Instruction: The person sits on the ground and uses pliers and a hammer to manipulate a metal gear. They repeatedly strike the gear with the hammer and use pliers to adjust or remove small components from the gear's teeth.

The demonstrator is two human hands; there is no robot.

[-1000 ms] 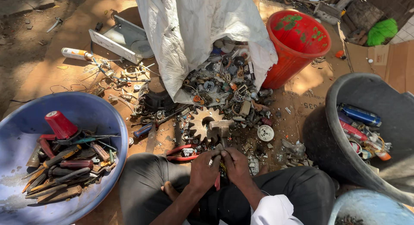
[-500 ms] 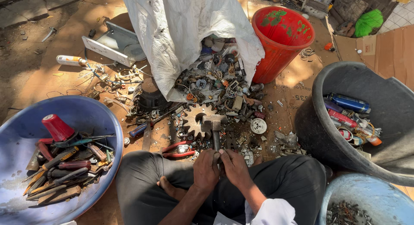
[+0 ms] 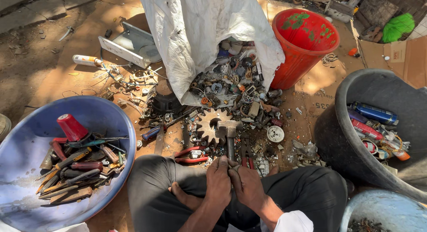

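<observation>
I sit cross-legged in dark trousers, and my left hand (image 3: 219, 181) and right hand (image 3: 247, 184) are pressed together over my lap. Their fingers curl around a small grey part (image 3: 231, 167) that is mostly hidden. Just beyond my fingertips a hammer (image 3: 229, 130) lies with its handle pointing at my hands and its head resting on a rusty toothed gear (image 3: 208, 126). Red-handled pliers (image 3: 189, 154) lie on the ground left of my hands.
A white sack (image 3: 200, 32) spills metal scrap (image 3: 242, 87) ahead of me. A blue basin (image 3: 26, 143) at the left holds screwdrivers and a red cone. A red bucket (image 3: 307, 45), a black tub (image 3: 338, 134) with cans and a blue bowl (image 3: 382, 212) stand to the right.
My hands have drawn tighter together at the hammer handle's end, and the small pale piece seen between my fingers earlier is now covered. The view has tilted slightly.
</observation>
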